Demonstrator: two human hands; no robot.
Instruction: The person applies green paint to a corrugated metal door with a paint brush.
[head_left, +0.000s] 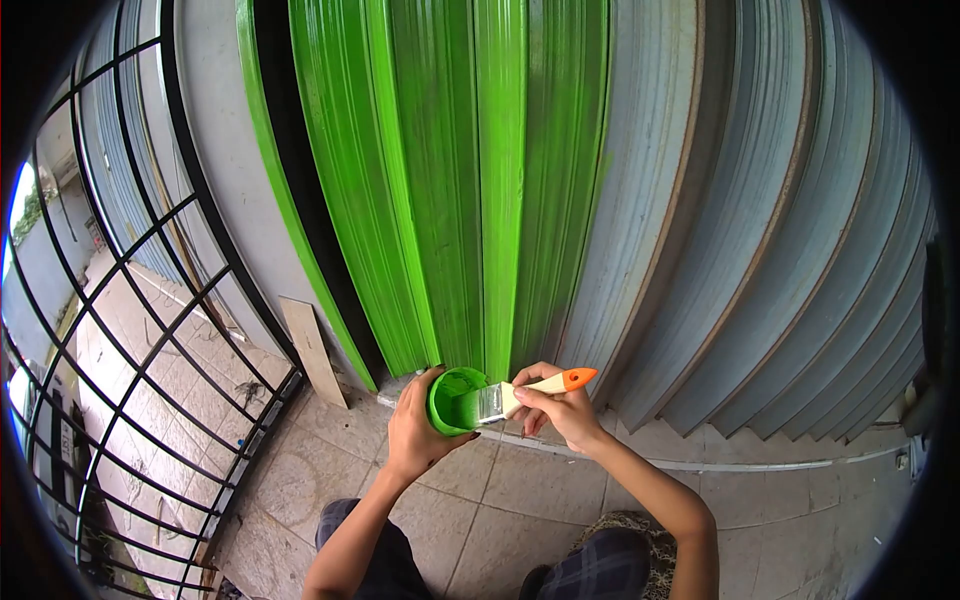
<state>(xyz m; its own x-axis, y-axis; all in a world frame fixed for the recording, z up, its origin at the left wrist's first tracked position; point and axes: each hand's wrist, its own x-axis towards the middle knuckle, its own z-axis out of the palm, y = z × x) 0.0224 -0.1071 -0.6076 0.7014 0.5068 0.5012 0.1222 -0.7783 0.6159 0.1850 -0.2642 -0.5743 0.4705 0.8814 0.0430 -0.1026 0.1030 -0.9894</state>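
The green paint cup (455, 400) sits low in the middle of the view, tipped so its mouth faces the right, just in front of the foot of the folding metal door (520, 190). The left hand (418, 432) wraps around the cup from behind and below, fingers curled closed on its wall. A paintbrush (525, 393) lies nearly level with its bristles pushed inside the cup's mouth, its metal ferrule at the rim and its pale wooden handle ending in an orange tip that points right. The right hand (562, 408) pinches that handle, thumb and fingers closed on it, the wrist bent toward the cup. Behind both hands, the door's ribbed panels are glossy green on the left and middle part, while the panels to the right are bare grey. A short wooden plank (313, 352) leans against the wall left of the green part. A black metal grille (130, 330) curves across the left side. The floor is pale stone tile (520, 500), and the person's knees in dark checked cloth show at the bottom edge.
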